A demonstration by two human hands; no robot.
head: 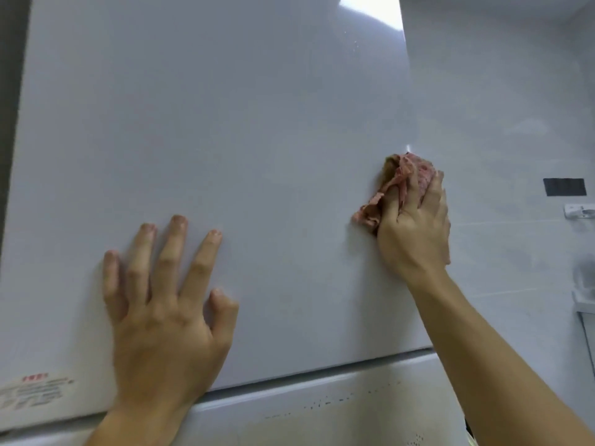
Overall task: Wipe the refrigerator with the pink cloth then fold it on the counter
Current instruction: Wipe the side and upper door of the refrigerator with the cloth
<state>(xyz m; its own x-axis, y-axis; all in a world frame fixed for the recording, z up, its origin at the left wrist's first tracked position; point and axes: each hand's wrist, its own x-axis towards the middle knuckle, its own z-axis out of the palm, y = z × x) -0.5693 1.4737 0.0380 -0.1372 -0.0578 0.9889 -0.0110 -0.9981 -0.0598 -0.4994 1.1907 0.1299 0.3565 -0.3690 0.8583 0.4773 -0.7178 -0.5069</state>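
There, my right grip (415, 230) was curled round the bunched pink cloth (420, 173), pressing it against the white upper door of the refrigerator (225, 123). The cloth sat right at the door's right edge, well above its bottom edge. Crumpled folds showed above my fingertips and spilled out past my thumb toward the door's middle.

My left grip (164, 317) lay spread and held nothing. Its palm was against the same door, with the fingers straight and fanned upward and the thumb bent. The wrist crossed the seam to the lower door (322, 410). The two grips were well apart.

A printed sticker (35, 391) sat at the upper door's bottom left corner, too blurred to read. A bright reflection (370, 8) shone near its top right corner. Beyond the right edge stood a pale tiled wall (499, 123) with a dark rectangle (564, 187) on it.
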